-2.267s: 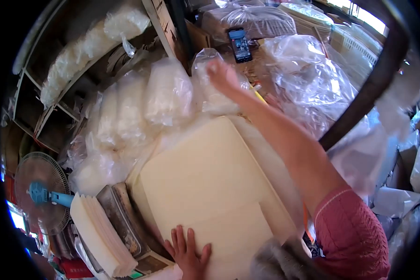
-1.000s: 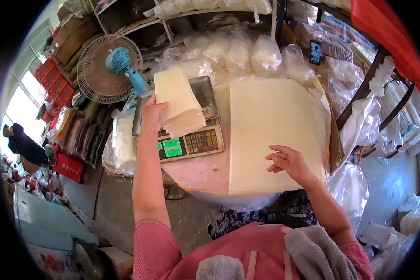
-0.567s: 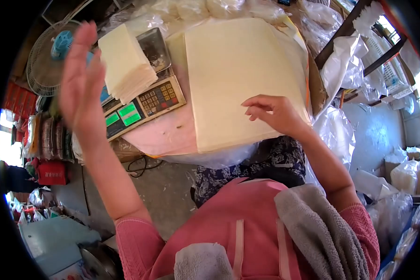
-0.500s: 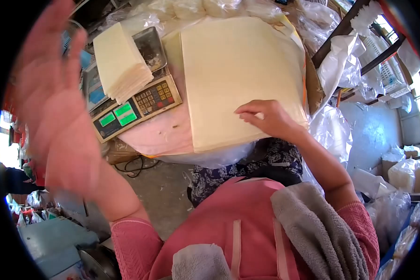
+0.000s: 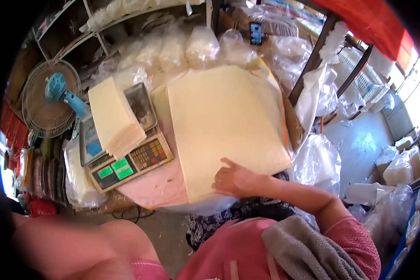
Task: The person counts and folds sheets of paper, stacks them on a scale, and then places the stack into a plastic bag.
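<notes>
A broad stack of large cream paper-like sheets (image 5: 228, 116) lies on the table. My right hand (image 5: 235, 181) rests at the stack's front edge, fingers loosely bent and one stretched out toward the left; I see nothing lifted in it. Blurred and very close to the camera, my left hand (image 5: 65, 247) fills the lower left, its fingers smeared and not readable. Left of the stack stands a digital weighing scale (image 5: 130, 163) with green displays, bearing a smaller stack of narrow cream sheets (image 5: 112, 114) on its metal pan.
A fan (image 5: 53, 98) with a blue hub stands behind the scale. Clear plastic bags (image 5: 203, 44) line the table's back, near a phone (image 5: 255, 33). A dark post (image 5: 312, 56) rises at the right, with plastic wrapping (image 5: 317, 158) below it.
My left hand has dropped from the upper left to the lower left. My right hand has shifted left to the stack's front edge. The view has tilted up, showing the fan and shelves.
</notes>
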The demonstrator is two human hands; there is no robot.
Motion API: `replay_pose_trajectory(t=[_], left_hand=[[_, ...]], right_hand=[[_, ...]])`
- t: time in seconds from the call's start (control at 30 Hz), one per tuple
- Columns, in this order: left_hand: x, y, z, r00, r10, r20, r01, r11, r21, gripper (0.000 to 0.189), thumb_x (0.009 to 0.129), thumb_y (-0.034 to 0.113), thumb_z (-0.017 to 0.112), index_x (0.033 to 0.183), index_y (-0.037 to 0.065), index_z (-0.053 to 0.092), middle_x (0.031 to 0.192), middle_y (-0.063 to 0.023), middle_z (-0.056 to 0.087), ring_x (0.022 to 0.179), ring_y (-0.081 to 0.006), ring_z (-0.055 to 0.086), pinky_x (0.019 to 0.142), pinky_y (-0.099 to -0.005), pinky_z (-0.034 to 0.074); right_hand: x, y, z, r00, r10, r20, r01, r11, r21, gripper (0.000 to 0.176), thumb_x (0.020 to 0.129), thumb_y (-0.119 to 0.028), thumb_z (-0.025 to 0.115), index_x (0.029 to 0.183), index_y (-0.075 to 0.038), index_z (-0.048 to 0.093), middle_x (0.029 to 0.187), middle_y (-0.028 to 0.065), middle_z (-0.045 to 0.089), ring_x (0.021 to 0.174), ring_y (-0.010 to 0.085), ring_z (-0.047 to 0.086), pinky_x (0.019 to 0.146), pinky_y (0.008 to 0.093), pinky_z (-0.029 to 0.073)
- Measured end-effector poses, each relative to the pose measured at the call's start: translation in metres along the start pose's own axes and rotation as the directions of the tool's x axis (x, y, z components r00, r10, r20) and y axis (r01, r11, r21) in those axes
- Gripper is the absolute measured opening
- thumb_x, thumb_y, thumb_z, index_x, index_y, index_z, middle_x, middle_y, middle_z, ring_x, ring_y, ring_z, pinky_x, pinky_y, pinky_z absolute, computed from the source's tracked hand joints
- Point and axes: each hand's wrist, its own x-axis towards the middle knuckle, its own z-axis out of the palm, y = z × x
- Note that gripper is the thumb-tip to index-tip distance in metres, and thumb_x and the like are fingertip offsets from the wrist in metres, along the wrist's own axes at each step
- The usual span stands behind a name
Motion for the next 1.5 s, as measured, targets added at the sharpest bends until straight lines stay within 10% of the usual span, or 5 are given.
replay_pose_trajectory(t=[0.33,0.53,1.13,1.23,1.5], left_hand=[[-0.020,-0.001,0.028,0.943,-0.072,-0.325,0.102,0.992,0.075,0.016,0.083,0.009,0.057,0.098,0.001,0.058,0.104,-0.0160,0.057,0.102,-0.0306,0.057,0.090,-0.0482,0.045],[-0.139,0.011,0.135,0.474,-0.751,0.459,0.801,0.584,0.130,0.028,0.073,-0.004,0.055,0.101,0.001,0.061,0.099,-0.0171,0.064,0.090,-0.0321,0.062,0.077,-0.0382,0.051],[-0.206,0.014,0.190,0.299,-0.768,0.566,0.648,0.599,0.470,0.050,0.090,0.035,0.052,0.133,0.010,0.046,0.142,-0.0205,0.034,0.133,-0.0387,0.028,0.104,-0.0617,0.022],[-0.194,0.004,0.169,-0.050,-0.859,0.510,0.992,0.019,0.128,0.058,0.092,0.038,0.052,0.139,0.007,0.037,0.146,-0.0136,0.033,0.133,-0.0270,0.033,0.109,-0.0433,0.026],[-0.222,-0.045,0.138,0.549,-0.781,0.299,0.834,0.535,-0.134,0.035,0.084,0.011,0.059,0.118,0.004,0.056,0.122,-0.0161,0.056,0.120,-0.0299,0.049,0.106,-0.0417,0.031]], right_hand=[[0.007,0.000,0.004,0.996,0.043,-0.077,-0.039,0.998,0.058,0.012,0.078,-0.015,0.062,0.076,-0.010,0.052,0.072,0.0061,0.050,0.076,0.0239,0.055,0.087,0.0393,0.042],[0.014,0.025,-0.029,0.783,0.541,-0.306,-0.335,0.782,0.526,0.012,0.084,-0.013,0.060,0.089,-0.003,0.061,0.086,0.0143,0.060,0.076,0.0318,0.060,0.065,0.0386,0.047],[-0.011,0.022,-0.158,0.878,0.347,-0.330,-0.405,0.906,-0.124,0.036,0.074,-0.002,0.054,0.110,-0.001,0.057,0.101,0.0136,0.064,0.087,0.0295,0.063,0.075,0.0371,0.052],[-0.028,0.011,-0.135,0.912,0.229,-0.341,-0.315,0.923,-0.222,0.034,0.075,-0.005,0.055,0.109,0.001,0.056,0.104,0.0148,0.062,0.090,0.0291,0.063,0.077,0.0360,0.052],[-0.073,-0.019,-0.075,0.958,0.284,0.048,-0.288,0.953,0.097,0.033,0.080,-0.012,0.054,0.111,-0.002,0.056,0.101,0.0118,0.062,0.091,0.0260,0.063,0.075,0.0358,0.052]])
